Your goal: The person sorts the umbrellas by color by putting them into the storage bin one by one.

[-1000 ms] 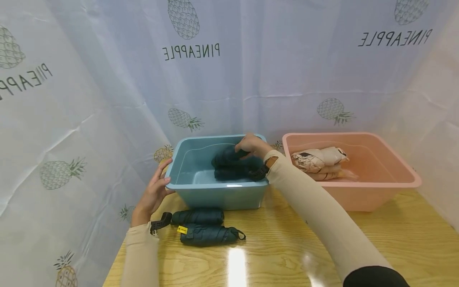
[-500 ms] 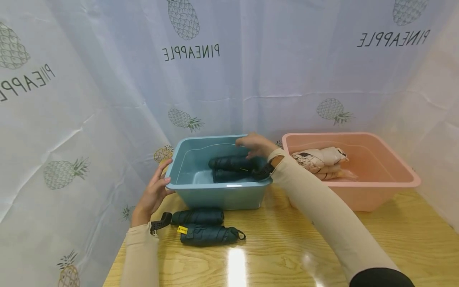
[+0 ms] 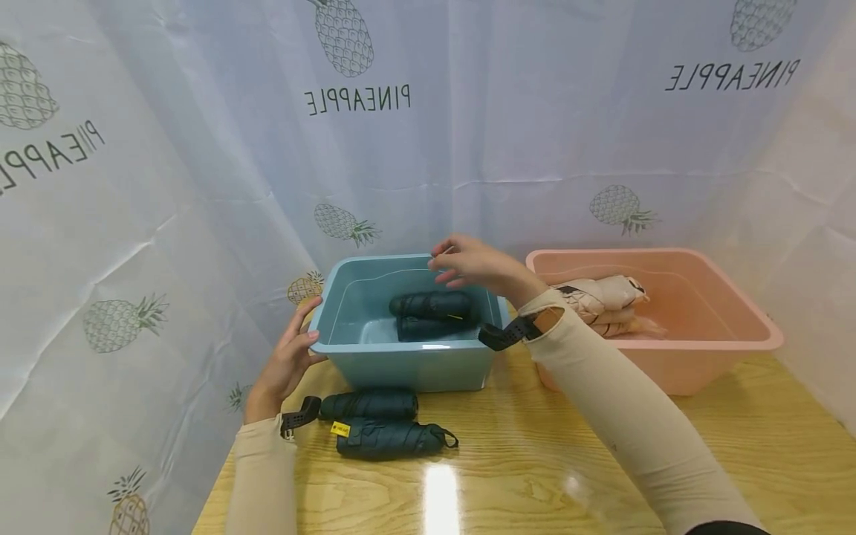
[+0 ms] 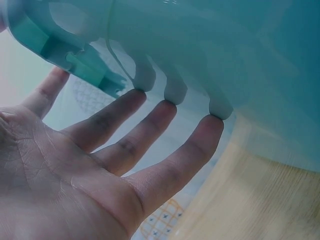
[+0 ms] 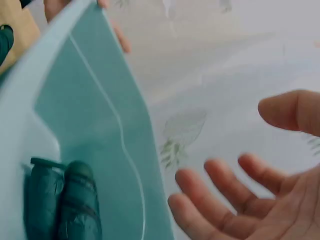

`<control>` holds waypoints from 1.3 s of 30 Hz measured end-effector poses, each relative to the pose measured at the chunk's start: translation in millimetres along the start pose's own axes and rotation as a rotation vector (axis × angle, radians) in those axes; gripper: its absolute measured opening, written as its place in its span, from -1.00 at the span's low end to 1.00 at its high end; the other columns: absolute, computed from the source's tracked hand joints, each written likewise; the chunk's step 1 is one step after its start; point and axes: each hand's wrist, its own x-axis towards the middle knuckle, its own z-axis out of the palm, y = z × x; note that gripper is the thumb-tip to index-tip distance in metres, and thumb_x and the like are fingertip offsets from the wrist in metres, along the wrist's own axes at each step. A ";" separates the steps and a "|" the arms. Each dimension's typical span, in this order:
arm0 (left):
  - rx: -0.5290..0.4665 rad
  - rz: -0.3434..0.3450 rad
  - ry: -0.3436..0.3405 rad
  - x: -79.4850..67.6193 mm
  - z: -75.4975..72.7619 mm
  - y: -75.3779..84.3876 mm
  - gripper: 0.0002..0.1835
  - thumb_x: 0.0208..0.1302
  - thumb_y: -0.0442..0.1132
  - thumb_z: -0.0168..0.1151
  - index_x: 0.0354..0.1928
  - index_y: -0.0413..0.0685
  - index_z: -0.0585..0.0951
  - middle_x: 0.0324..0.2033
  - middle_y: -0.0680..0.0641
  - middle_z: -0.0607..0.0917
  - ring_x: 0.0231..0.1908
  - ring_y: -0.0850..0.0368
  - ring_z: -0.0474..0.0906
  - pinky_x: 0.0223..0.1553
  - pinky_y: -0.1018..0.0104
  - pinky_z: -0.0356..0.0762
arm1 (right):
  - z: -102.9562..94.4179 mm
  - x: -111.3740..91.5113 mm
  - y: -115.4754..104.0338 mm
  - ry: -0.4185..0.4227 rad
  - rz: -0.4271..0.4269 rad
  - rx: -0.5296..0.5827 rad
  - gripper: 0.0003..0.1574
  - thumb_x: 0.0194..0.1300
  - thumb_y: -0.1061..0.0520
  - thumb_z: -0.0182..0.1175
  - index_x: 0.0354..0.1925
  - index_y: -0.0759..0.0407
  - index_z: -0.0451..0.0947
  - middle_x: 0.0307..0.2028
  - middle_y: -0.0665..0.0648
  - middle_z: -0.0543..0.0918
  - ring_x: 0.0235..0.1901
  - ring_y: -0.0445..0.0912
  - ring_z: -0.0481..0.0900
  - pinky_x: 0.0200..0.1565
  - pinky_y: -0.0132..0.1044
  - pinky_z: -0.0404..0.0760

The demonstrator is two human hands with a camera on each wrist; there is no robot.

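Observation:
My left hand (image 3: 284, 364) touches the left end of a blue plastic bin (image 3: 401, 368). In the left wrist view its fairly straight fingers (image 4: 175, 155) press their tips against the bin's outer wall. My right hand (image 3: 478, 266) hovers over the bin's back right rim with relaxed, spread fingers and nothing in them. Two dark folded umbrellas lie side by side in the bin, a back umbrella (image 3: 431, 303) and a front umbrella (image 3: 428, 329). Before the bin, on the table, lie a dark folded umbrella (image 3: 369, 403) and another umbrella (image 3: 394, 440) with a yellow tag and strap loop.
To the right stands a pink bin (image 3: 675, 364) holding beige folded umbrellas (image 3: 605, 293), partly behind the right sleeve. The wooden table (image 3: 521, 461) carries both bins. A white curtain (image 3: 428, 148) with pineapple prints hangs close behind and along the left.
My right hand let go of the back umbrella, which now rests in the blue bin, and rose up and out to the right. My left hand stayed at the bin.

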 end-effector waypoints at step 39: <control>-0.008 0.011 -0.006 4.0 -2.7 -4.6 -0.31 0.60 -0.21 -0.18 0.65 0.10 -0.10 0.46 -0.22 0.16 0.14 0.21 0.59 0.06 0.17 0.63 | 111.5 -56.5 147.1 -0.326 -0.344 -0.268 -0.67 0.44 0.04 0.27 0.06 0.18 0.54 -0.03 0.18 0.68 -0.07 -0.25 0.64 0.06 -0.32 0.63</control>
